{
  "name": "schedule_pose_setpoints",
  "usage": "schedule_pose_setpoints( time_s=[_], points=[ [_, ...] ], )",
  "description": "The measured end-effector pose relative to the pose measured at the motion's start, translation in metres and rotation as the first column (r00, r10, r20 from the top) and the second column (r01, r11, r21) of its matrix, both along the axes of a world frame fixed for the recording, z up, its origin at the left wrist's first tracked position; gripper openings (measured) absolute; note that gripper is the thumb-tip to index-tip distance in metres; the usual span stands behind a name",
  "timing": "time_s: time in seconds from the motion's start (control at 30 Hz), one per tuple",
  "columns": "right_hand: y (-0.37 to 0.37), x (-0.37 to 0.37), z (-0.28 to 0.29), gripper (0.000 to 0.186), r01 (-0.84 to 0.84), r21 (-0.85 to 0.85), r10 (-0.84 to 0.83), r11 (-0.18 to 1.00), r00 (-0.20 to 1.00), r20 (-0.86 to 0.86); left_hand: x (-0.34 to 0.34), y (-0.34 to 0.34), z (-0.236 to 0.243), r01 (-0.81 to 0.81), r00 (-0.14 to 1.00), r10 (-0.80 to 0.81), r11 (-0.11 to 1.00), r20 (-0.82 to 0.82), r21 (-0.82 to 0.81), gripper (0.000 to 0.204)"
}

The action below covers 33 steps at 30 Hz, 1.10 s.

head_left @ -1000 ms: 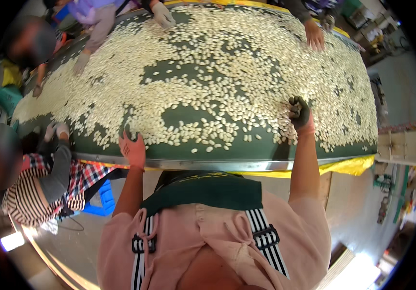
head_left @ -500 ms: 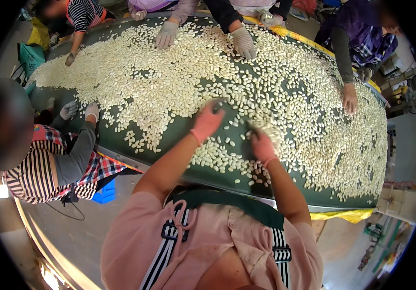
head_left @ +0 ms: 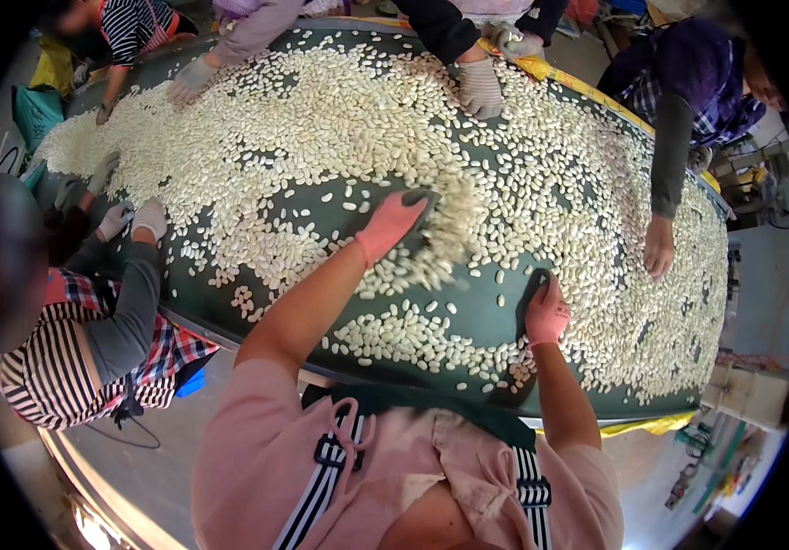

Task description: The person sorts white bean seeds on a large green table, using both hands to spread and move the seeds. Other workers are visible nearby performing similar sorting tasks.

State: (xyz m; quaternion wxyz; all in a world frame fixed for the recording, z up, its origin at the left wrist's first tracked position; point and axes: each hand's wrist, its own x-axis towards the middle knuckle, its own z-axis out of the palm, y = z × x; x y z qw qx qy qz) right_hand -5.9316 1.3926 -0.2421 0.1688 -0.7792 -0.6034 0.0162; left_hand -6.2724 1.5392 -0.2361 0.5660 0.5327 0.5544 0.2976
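Observation:
White oval beans (head_left: 303,119) lie spread across a dark green work surface (head_left: 504,385). My left hand (head_left: 397,218), in a pink glove with a dark palm, is among the beans at the middle, fingers held together and bent downward; beans beside its fingertips blur with motion. Lower right, my right hand (head_left: 545,310), gloved alike, rests on the surface beside a thin scattering of beans, fingers curled together. Whatever is inside either hand is hidden. A small band of beans (head_left: 394,339) lies below and between my hands.
Co-workers' gloved hands (head_left: 479,90) reach in from the far side and left (head_left: 148,220); a bare hand (head_left: 658,247) works at right. A person in striped clothing (head_left: 64,367) stands close on my left. Yellow sheeting (head_left: 646,423) lines the edge. A blue crate (head_left: 191,382) is below.
My left hand went from the near edge into the middle of the beans, pushing some along. My right hand came nearer, then shifted slightly right. The view has turned; co-workers' hands moved.

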Motion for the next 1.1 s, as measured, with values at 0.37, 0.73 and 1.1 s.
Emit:
schedule_pose_setpoints(
  time_s=[0.37, 0.73, 1.1],
  points=[
    [0.003, -0.008, 0.007, 0.030, 0.026, -0.018, -0.027, 0.999, 0.998, -0.062, -0.016, 0.213, -0.019, 0.338, 0.545, 0.150, 0.861, -0.825, 0.380, 0.034],
    [0.002, -0.013, 0.018, 0.027, 0.086, -0.053, -0.090, 0.995, 0.994, -0.064, -0.025, 0.074, -0.001, 0.179, 0.935, -0.066, 0.937, -0.349, 0.300, 0.023],
    [0.070, -0.041, 0.037, 0.032, 0.196, -0.180, -0.223, 0.964, 0.225, -0.948, -0.125, 0.114, -0.044, -0.220, 0.924, 0.297, 0.928, -0.242, 0.300, 0.048]
  ],
)
